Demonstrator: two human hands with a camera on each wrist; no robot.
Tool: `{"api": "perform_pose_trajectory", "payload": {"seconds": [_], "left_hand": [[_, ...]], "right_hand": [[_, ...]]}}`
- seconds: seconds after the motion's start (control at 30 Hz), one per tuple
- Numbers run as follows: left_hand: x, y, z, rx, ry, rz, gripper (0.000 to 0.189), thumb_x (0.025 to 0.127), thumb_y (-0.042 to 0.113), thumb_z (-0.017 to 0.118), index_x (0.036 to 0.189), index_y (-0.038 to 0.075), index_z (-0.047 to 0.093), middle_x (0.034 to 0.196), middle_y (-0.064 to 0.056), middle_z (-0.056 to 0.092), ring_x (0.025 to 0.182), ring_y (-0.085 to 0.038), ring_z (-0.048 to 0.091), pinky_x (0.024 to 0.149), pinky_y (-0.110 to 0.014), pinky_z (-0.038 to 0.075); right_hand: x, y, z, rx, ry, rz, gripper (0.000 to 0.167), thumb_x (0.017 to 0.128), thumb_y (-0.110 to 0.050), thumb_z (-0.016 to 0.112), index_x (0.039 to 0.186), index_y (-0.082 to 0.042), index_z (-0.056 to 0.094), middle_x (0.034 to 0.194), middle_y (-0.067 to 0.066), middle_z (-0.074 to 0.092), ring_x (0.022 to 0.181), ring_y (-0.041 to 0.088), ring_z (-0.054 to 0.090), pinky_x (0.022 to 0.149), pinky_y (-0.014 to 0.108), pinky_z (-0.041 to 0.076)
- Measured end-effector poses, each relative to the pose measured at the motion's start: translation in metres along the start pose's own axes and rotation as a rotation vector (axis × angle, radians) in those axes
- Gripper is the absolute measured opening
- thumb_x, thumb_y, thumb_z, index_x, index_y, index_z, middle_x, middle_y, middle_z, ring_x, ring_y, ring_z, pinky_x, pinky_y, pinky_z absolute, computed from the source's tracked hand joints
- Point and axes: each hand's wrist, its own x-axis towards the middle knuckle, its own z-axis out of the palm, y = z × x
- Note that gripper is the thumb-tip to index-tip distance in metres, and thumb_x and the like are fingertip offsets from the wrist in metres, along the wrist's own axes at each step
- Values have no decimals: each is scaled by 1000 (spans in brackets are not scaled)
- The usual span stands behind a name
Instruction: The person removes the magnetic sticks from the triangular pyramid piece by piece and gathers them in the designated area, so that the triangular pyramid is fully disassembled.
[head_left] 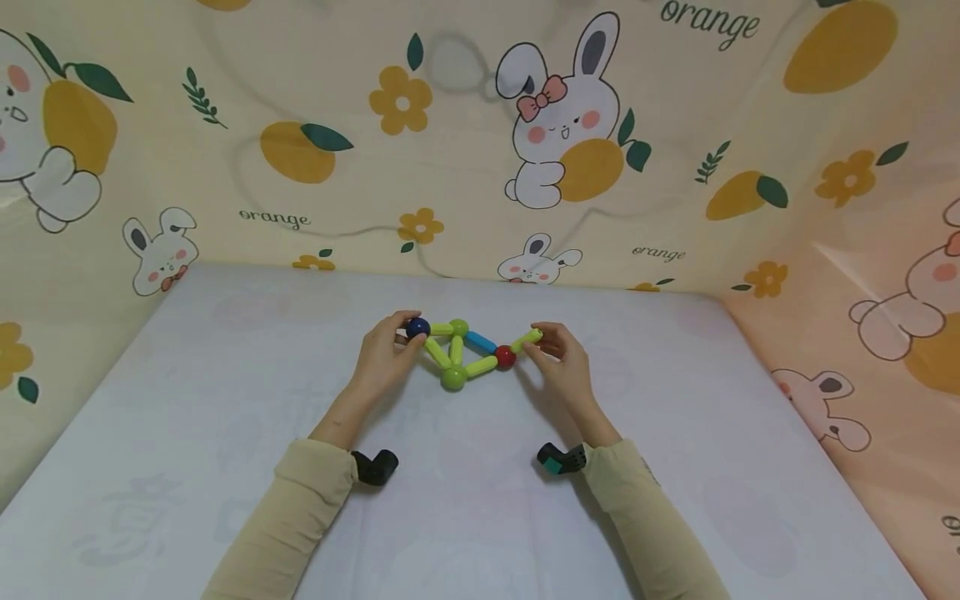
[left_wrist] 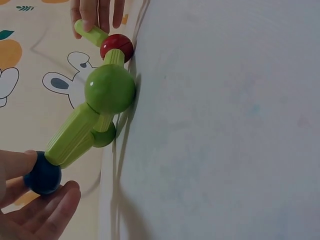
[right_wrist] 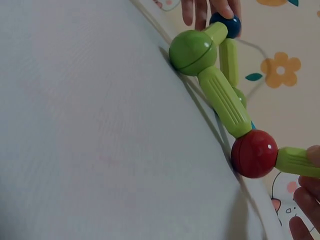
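A toy frame of balls and rods spans the gap between my two hands. Its dark blue ball (head_left: pixel 417 328) is gripped between the thumb and fingers of my left hand (head_left: pixel 384 354). Yellow-green rods join this ball to two green balls, the nearer one (head_left: pixel 453 377) and the farther one (head_left: pixel 458 327). A yellow-green rod and a blue rod (head_left: pixel 481 342) run from those to a red ball (head_left: pixel 505 357). Out of the red ball sticks another yellow-green rod (head_left: pixel 527 339), which my right hand (head_left: pixel 562 362) pinches by its outer end.
A white-covered table (head_left: pixel 465 517) lies under the hands. Behind it and at the sides hangs a cream curtain (head_left: pixel 465 150) printed with rabbits and oranges. Black wrist cameras sit on the left wrist (head_left: pixel 377 468) and the right wrist (head_left: pixel 561 459).
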Motion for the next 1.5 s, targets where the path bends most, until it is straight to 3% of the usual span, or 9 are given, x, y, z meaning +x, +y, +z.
{"api": "perform_pose_trajectory", "payload": {"seconds": [0.3, 0.53, 0.87, 1.13, 1.5], "left_hand": [[-4, -5, -4, 45, -44, -50, 42, 94, 12, 59, 133, -1, 49, 123, -24, 56, 102, -33, 62, 86, -42, 51], [-5, -10, -11, 89, -45, -1, 45, 93, 12, 61, 133, -3, 49, 122, -26, 57, 102, -36, 63, 86, -45, 52], [-4, -14, -15, 79, -96, -21, 39, 91, 5, 62, 128, -4, 53, 124, -24, 55, 103, -35, 61, 88, -43, 51], [-4, -15, -16, 98, -96, -19, 39, 90, 5, 62, 127, -4, 53, 121, -25, 56, 101, -35, 62, 88, -44, 51], [-4, -17, -16, 175, -135, -77, 38, 90, 9, 64, 126, -3, 55, 120, -23, 59, 100, -32, 61, 87, -43, 50]], "right_hand": [[-4, 1, -7, -41, -12, 46, 35, 88, -14, 69, 118, -2, 56, 117, 17, 61, 109, 31, 58, 100, 43, 45], [-3, 3, -12, -132, -70, -27, 42, 90, -19, 68, 129, -10, 56, 125, 13, 60, 114, 28, 55, 102, 45, 43], [-2, 3, -17, -221, -98, -74, 32, 92, -17, 65, 122, -8, 62, 122, 12, 60, 113, 27, 54, 101, 45, 44], [-3, 4, -18, -243, -88, -54, 29, 89, -16, 67, 116, -6, 64, 115, 13, 60, 110, 28, 55, 99, 47, 44], [-6, 9, -21, -267, -136, 23, 30, 89, -16, 68, 116, -3, 64, 118, 16, 59, 114, 30, 54, 101, 48, 44]]}}
